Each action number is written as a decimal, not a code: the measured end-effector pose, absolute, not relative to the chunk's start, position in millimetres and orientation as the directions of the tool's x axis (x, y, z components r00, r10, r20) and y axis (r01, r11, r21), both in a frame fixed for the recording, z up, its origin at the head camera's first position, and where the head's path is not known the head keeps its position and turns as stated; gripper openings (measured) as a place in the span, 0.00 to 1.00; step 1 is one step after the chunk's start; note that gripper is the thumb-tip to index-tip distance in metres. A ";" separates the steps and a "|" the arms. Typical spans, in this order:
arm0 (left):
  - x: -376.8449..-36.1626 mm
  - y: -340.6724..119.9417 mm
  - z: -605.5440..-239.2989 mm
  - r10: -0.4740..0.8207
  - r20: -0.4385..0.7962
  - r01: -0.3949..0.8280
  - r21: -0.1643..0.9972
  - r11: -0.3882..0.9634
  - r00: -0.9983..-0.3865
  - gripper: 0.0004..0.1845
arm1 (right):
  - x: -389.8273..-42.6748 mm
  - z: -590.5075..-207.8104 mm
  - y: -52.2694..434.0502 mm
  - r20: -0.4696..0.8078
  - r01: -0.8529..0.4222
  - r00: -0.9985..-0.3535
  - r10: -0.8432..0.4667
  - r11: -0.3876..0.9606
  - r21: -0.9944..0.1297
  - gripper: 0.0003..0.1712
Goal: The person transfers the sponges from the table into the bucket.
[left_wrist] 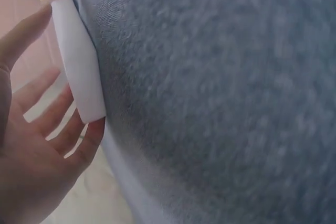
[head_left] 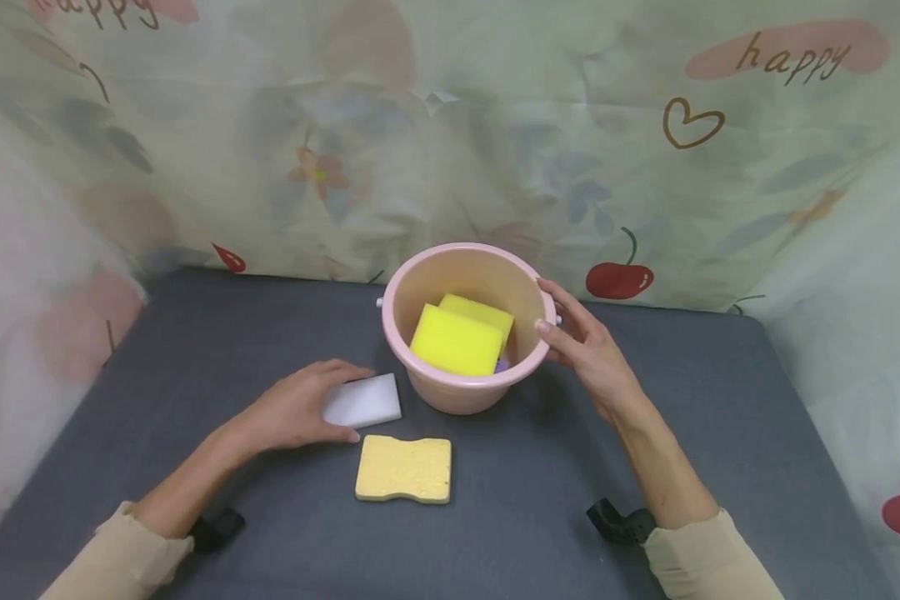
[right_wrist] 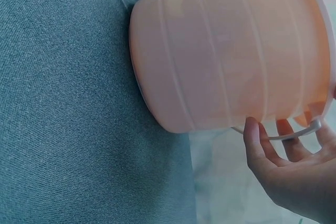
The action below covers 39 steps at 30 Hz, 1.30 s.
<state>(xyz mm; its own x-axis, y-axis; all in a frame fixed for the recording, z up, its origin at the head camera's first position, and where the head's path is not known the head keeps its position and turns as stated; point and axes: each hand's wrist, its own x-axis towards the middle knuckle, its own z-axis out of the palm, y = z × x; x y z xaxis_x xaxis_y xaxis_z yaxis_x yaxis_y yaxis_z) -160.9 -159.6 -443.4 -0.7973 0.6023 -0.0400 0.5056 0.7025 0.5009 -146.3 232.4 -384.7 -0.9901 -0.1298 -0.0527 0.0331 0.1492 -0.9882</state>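
A pink bucket (head_left: 457, 398) stands upright on the table, its side facing the right wrist camera. My right hand (head_left: 588, 354) holds its rim on the right, the thumb over the edge and other fingers along the outside wall. Inside the bucket lie two yellow sponges (head_left: 457, 340), with a bit of something purple beside them. Left of the bucket a white sponge (head_left: 363, 402) lies flat on the table. My left hand (head_left: 303, 406) is around its left end, fingers at the far edge and thumb near the front edge, spread rather than squeezed. A pale yellow sponge (head_left: 403, 469) with notched sides lies in front.
The dark grey table (head_left: 525, 517) runs back to a patterned cloth (head_left: 495, 150), which also hangs at both sides. A white handle (right_wrist: 294, 136) hangs down the bucket's side, by the right hand's fingers. Black straps (head_left: 621, 523) are on both wrists.
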 end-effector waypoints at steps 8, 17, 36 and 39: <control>-158.9 -156.3 -446.1 0.609 -0.041 0.533 0.439 0.723 -0.792 0.43 | -146.0 -383.8 232.2 -0.055 0.036 -0.990 -0.127 0.149 -0.988 0.35; -162.4 -157.4 -441.4 0.611 -0.071 0.528 0.431 0.732 -0.788 0.39 | -148.3 -384.4 229.8 -0.063 0.044 -0.990 -0.129 0.144 -0.989 0.34; -182.3 -176.0 -412.5 0.563 0.103 0.521 0.544 0.658 -0.820 0.29 | -146.6 -379.7 233.1 -0.064 0.040 -0.988 -0.141 0.161 -0.986 0.34; -182.5 -177.7 -407.8 0.545 0.135 0.525 0.534 0.663 -0.827 0.29 | -147.2 -380.9 233.0 -0.066 0.042 -0.988 -0.141 0.168 -0.985 0.35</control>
